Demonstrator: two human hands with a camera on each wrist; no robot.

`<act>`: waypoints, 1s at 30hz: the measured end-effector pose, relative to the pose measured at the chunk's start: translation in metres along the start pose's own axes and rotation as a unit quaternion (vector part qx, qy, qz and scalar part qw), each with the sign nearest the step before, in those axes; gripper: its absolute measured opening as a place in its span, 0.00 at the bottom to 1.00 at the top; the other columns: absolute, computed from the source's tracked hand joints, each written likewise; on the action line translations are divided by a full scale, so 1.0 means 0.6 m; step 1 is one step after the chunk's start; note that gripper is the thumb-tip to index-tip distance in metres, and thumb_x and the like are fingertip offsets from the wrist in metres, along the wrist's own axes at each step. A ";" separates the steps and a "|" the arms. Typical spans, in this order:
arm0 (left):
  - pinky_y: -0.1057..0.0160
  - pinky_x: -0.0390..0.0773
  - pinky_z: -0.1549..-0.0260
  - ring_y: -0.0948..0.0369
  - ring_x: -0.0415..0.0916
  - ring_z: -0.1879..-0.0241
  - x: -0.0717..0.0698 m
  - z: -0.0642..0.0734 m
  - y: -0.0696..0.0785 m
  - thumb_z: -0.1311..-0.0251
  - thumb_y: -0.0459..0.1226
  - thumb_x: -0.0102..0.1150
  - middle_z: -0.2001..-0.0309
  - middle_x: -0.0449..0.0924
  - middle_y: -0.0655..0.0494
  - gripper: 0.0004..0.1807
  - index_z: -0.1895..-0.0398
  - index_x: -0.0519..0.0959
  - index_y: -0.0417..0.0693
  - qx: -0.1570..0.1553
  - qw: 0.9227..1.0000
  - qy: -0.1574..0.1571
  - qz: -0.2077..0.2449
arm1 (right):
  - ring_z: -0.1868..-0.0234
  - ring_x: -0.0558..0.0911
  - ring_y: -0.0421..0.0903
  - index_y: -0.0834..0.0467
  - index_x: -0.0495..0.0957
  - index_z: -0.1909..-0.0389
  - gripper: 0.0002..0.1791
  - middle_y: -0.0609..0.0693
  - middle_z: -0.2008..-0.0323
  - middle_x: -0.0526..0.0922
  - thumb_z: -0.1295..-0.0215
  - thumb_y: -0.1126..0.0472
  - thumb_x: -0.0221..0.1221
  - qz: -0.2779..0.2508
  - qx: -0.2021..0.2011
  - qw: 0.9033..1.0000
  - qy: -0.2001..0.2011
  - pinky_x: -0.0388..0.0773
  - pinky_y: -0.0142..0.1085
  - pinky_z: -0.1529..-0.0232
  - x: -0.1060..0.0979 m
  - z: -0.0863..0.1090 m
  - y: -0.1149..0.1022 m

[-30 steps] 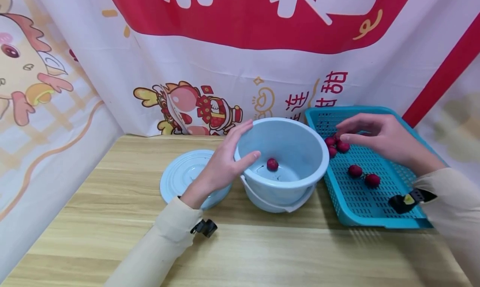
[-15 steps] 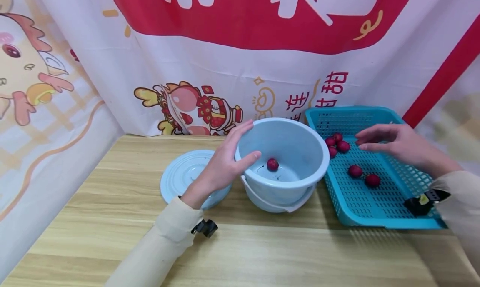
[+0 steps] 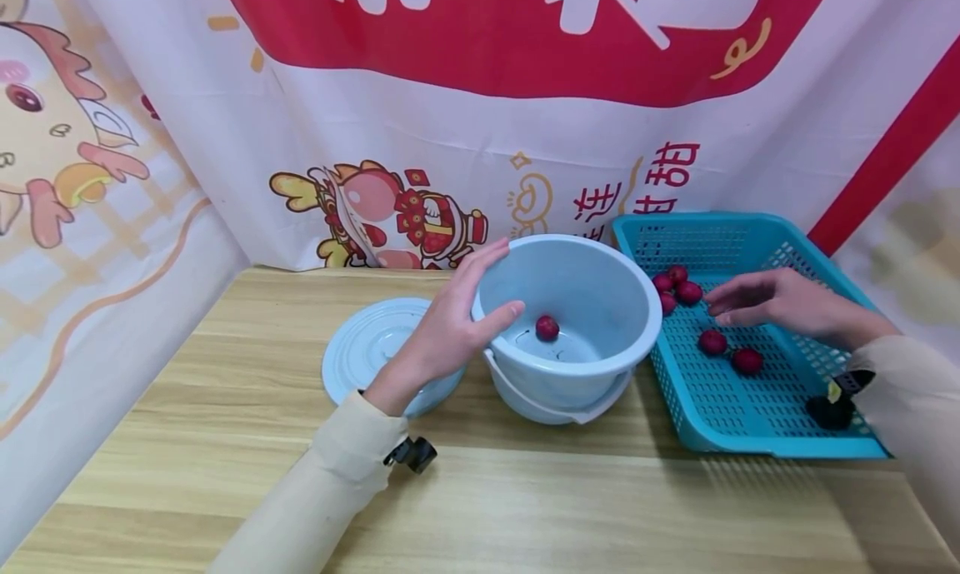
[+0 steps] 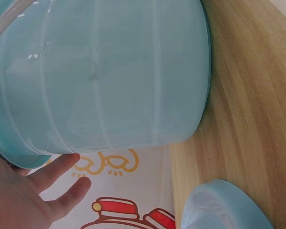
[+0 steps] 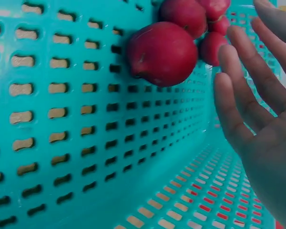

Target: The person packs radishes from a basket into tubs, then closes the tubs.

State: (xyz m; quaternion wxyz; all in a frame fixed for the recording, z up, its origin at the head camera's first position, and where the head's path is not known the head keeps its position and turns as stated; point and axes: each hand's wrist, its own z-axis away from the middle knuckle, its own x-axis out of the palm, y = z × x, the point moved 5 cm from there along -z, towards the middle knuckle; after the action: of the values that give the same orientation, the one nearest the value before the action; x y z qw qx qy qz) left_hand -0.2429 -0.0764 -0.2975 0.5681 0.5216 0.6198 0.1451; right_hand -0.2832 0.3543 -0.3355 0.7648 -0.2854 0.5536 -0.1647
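Note:
My left hand grips the left rim of a light blue bucket, thumb over the inside and fingers outside. In the left wrist view two fingers lie just past the bucket's rim. On the bucket's floor lies one small round red radish-like piece. My right hand hovers inside a teal perforated basket, fingers apart and holding nothing. Two similar red pieces lie just below it, and several more cluster at the left wall. The right wrist view shows one with a pointed tip, apart from the fingers.
A light blue round lid lies on the wooden table, left of the bucket and partly under my left forearm. The bucket's handle hangs down in front. A printed cloth stands behind the table.
My right hand moved right, away from the cluster of red pieces, then slightly back down and left above the two lower ones. My left hand and the bucket have not moved.

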 end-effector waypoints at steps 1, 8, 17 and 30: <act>0.35 0.76 0.31 0.51 0.63 0.21 0.000 0.000 0.000 0.31 0.54 0.58 0.14 0.52 0.64 0.43 0.15 0.58 0.58 0.000 1.000 0.000 0.000 | 0.43 0.86 0.51 0.60 0.74 0.28 0.32 0.63 0.36 0.84 0.29 0.53 0.68 0.001 0.003 1.000 -0.006 0.87 0.58 0.44 0.002 -0.002 0.004; 0.36 0.76 0.31 0.51 0.64 0.22 -0.001 -0.001 0.002 0.31 0.55 0.58 0.14 0.52 0.65 0.42 0.16 0.58 0.59 0.001 1.000 0.001 -0.003 | 0.41 0.83 0.53 0.60 0.75 0.29 0.34 0.62 0.38 0.84 0.32 0.51 0.70 0.014 0.005 0.999 -0.045 0.86 0.56 0.45 0.012 -0.008 0.016; 0.36 0.76 0.31 0.51 0.64 0.22 -0.001 0.000 0.001 0.31 0.55 0.58 0.15 0.52 0.65 0.42 0.16 0.58 0.58 0.000 1.000 0.001 -0.003 | 0.40 0.77 0.55 0.56 0.80 0.33 0.31 0.58 0.38 0.83 0.33 0.47 0.70 0.035 0.019 0.997 -0.069 0.84 0.46 0.48 0.022 -0.016 0.027; 0.36 0.73 0.28 0.52 0.61 0.19 0.000 -0.001 -0.003 0.31 0.55 0.57 0.15 0.52 0.65 0.43 0.16 0.59 0.55 0.004 1.000 -0.001 -0.002 | 0.37 0.75 0.58 0.58 0.79 0.31 0.34 0.61 0.36 0.83 0.33 0.45 0.70 0.035 0.042 0.993 -0.100 0.83 0.48 0.46 0.027 -0.013 0.025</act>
State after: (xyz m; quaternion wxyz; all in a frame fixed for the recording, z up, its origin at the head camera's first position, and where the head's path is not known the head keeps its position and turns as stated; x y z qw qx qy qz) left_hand -0.2445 -0.0769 -0.2986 0.5667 0.5231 0.6208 0.1410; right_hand -0.2862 0.3548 -0.3591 0.8330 -0.2485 0.4765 -0.1317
